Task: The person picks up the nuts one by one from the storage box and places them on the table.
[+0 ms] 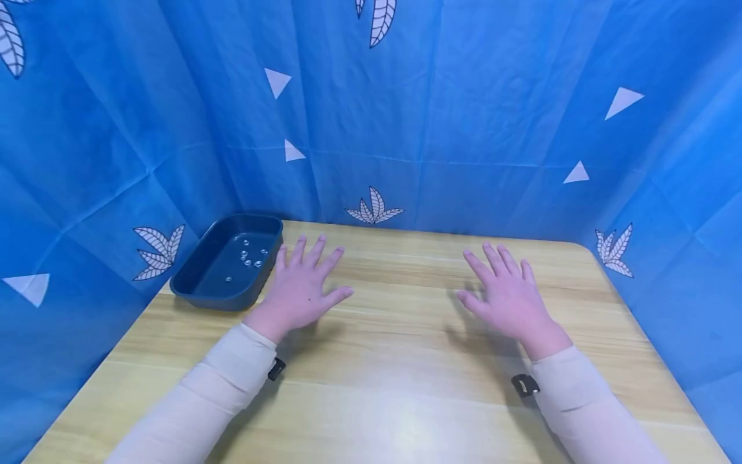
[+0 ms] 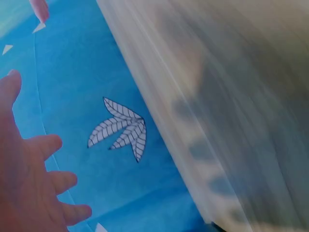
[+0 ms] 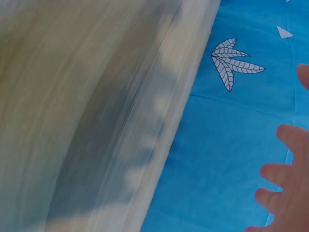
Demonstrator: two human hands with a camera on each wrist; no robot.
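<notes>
My left hand (image 1: 298, 293) is held over the table with its fingers spread, just right of a dark blue tray (image 1: 217, 301). Several small shiny, clear-looking pieces (image 1: 257, 263) lie on the tray's floor; their exact kind is too small to tell. Over the right part of the table, my right hand (image 1: 513, 303) also has its fingers spread, with nothing in it. Shadows beneath both hands show them raised off the wood. In the left wrist view the left hand (image 2: 29, 179) appears at the left edge; the right wrist view has the right hand (image 3: 289, 183) at its right edge.
A light wooden table (image 1: 400, 361) stretches under both arms. Blue curtain (image 1: 475, 116) with white leaves and triangles hangs behind it and along both sides. The tray sits at the table's back left corner, close to the curtain. Each wrist carries a dark strap buckle (image 1: 525, 385).
</notes>
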